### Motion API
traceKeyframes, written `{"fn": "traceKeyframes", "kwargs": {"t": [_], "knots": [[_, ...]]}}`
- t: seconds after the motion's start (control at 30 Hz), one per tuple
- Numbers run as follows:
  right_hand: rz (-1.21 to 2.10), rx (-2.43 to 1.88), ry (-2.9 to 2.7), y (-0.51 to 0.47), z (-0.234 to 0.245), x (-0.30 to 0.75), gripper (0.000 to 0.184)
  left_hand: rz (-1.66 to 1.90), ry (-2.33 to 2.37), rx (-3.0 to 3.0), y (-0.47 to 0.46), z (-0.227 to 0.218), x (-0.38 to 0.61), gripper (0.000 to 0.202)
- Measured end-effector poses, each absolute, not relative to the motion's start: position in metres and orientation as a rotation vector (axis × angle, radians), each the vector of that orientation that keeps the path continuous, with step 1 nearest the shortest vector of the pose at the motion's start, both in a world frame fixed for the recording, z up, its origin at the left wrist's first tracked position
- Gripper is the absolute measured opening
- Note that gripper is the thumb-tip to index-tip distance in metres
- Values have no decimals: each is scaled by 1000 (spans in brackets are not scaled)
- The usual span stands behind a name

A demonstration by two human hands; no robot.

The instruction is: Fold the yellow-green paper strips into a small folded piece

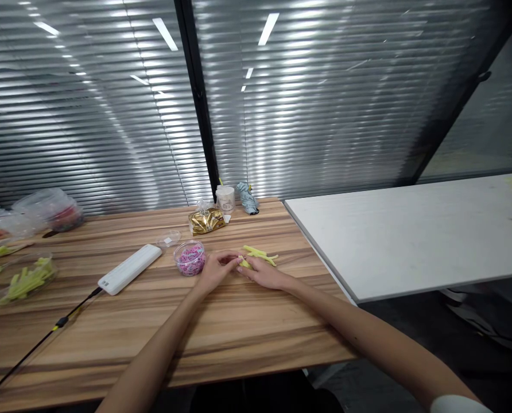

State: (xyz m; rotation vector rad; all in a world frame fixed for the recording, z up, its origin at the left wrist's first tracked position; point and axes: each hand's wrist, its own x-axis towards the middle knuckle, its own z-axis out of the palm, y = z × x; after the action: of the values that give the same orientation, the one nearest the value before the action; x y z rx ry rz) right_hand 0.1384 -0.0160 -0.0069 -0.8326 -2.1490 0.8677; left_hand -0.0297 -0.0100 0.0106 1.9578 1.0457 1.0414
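Observation:
My left hand (pixel 215 269) and my right hand (pixel 262 273) meet at the fingertips on the wooden table (pixel 239 338). Between them they pinch a small yellow-green strip (pixel 244 264). A loose bunch of similar yellow-green strips (pixel 259 256) lies just beyond my right fingers, partly hidden by them. Left of my left hand stands a clear round tub of pink rubber bands (pixel 189 258), close to it but apparently not touching.
A white power bank (pixel 130 269) with a black cable (pixel 36 350) lies left. Farther left are plastic bags (pixel 49 209) and a clear container of green strips (pixel 26 281). At the back are a gold foil packet (pixel 206 221), a small white tub (pixel 225 198) and a folded grey-blue umbrella (pixel 247 198). A white table (pixel 411 229) adjoins on the right.

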Motion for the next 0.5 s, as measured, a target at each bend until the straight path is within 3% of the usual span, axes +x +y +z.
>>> {"fn": "traceKeyframes", "kwargs": {"t": [0.5], "knots": [[868,-818,-2149,-16,-6,139,38,1039,1001,1964,-12,15,-30,24]]}}
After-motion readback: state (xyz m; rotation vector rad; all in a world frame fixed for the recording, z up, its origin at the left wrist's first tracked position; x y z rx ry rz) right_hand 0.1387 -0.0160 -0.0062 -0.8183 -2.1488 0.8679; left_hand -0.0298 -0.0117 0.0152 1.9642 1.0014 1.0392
